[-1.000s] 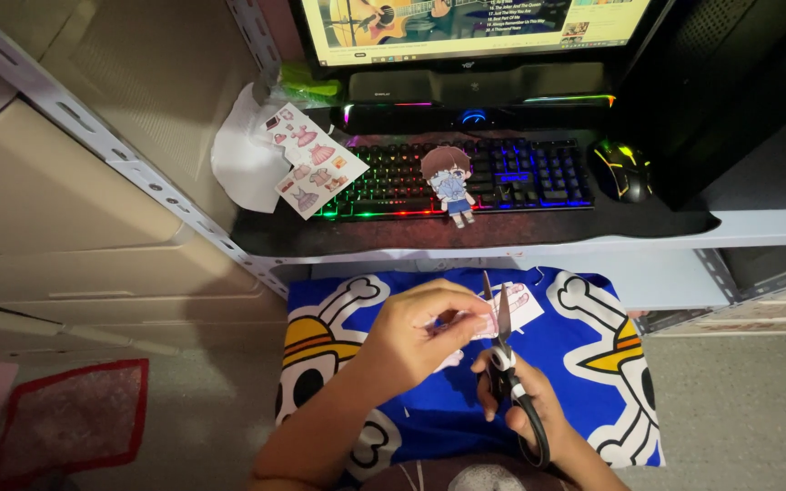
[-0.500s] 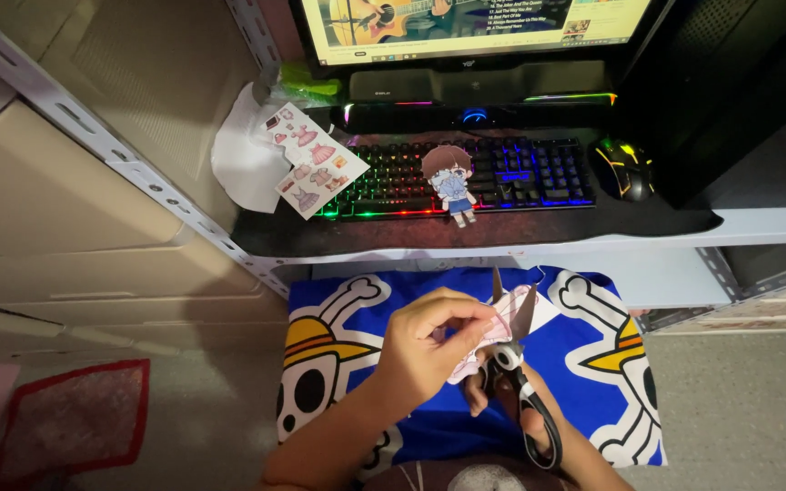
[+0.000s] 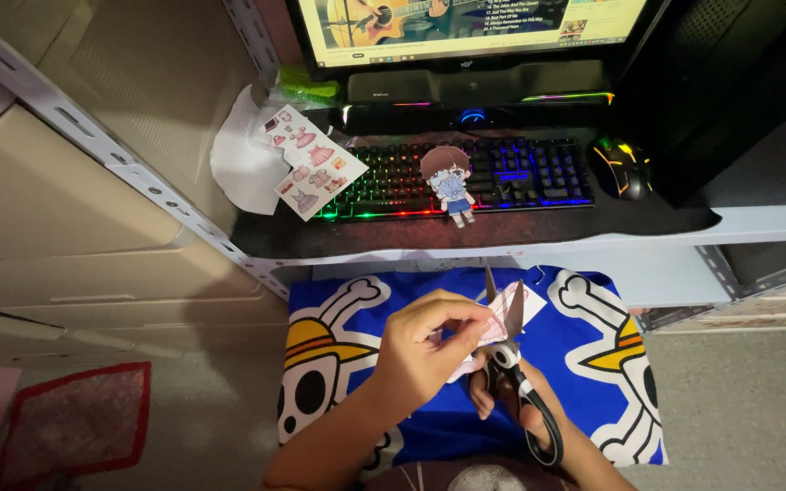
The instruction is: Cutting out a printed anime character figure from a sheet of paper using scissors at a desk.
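Just below the keyboard, over a blue cloth with skull pictures, two hands work on a small piece of paper. The left hand pinches the paper between its fingertips, with the fingers curled in. The paper is white with pink marks. It is small, and the fingers and the blades hide much of it, so what is drawn on it is hard to make out.

The right hand grips the scissors through the black handles. The scissors stand long-ways, with the tips pointing up toward the keyboard and the handles pointing down toward the person. The blades are a little apart, and the paper sits right at them. The left hand covers most of the right hand, and the bottom edge of the picture cuts off both arms.

On the keyboard, a paper doll with brown hair and blue clothes lies on the glowing keys. Left of the keyboard lies a sheet of paper clothes, on top of a plain white sheet. Right of the keyboard sits a black mouse with coloured lights. Behind the keyboard is a screen, and the top of the picture cuts it off.
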